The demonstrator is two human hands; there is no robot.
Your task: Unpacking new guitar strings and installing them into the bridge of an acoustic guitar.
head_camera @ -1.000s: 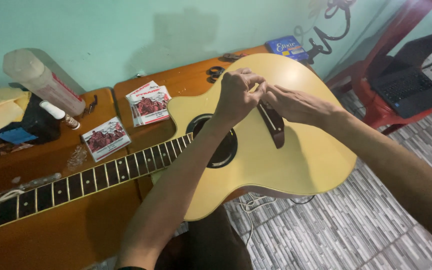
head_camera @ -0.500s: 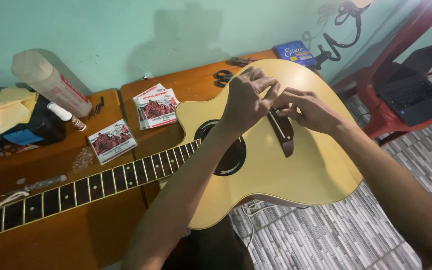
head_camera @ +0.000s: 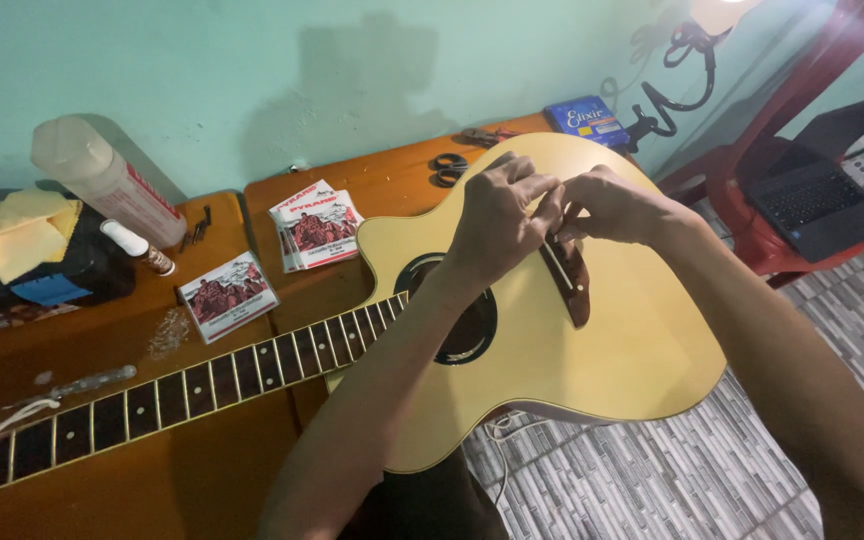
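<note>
Now | left hand [head_camera: 500,215] curled, pinching at guitar bridge [head_camera: 569,275] | right hand [head_camera: 612,205] likewise pinched; held item unclear

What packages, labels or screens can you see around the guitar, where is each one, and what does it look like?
Stack of flat square packets: on the desk beside the guitar's upper edge, red and white.
Single square packet: desk, above the neck, red and white.
Blue box: far desk edge by the wall.
Labelled tube: leaning at the wall, pale with a red strip.
Laptop: red chair, dark.
</note>
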